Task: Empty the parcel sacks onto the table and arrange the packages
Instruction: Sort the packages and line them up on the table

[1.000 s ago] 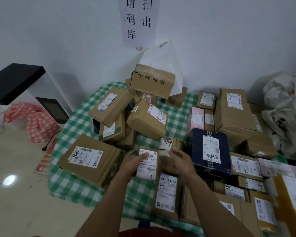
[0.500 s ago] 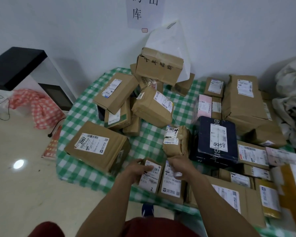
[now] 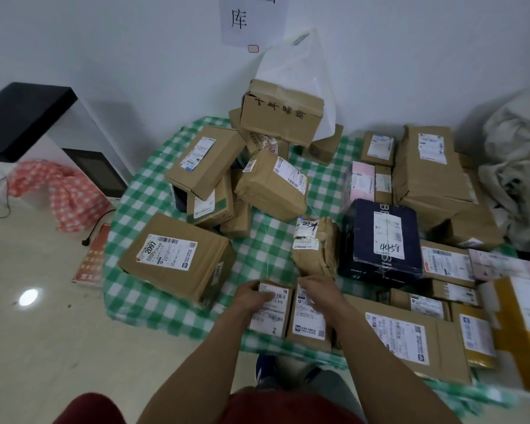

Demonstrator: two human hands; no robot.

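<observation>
A green checked table (image 3: 273, 249) carries several brown parcels. My left hand (image 3: 253, 296) grips a small box with a white label marked 2 (image 3: 273, 313) at the table's front edge. My right hand (image 3: 318, 290) rests curled on the top of the neighbouring labelled box (image 3: 309, 322), which lies flat beside it. Just behind my hands stands a crumpled brown parcel (image 3: 315, 249). A big box labelled 2097 (image 3: 178, 255) lies to the left, and a dark blue box marked 4458 (image 3: 383, 240) to the right.
A heap of boxes (image 3: 276, 117) and a white plastic bag (image 3: 297, 71) stand at the back by the wall. Crumpled grey sacks (image 3: 517, 179) lie at the far right. A black-topped white cabinet (image 3: 28, 117) and red checked cloth (image 3: 58, 191) are on the floor, left.
Both hands have brought the small labelled box down from above the table to the front edge, beside the other flat box. The crumpled parcel now stands free behind them.
</observation>
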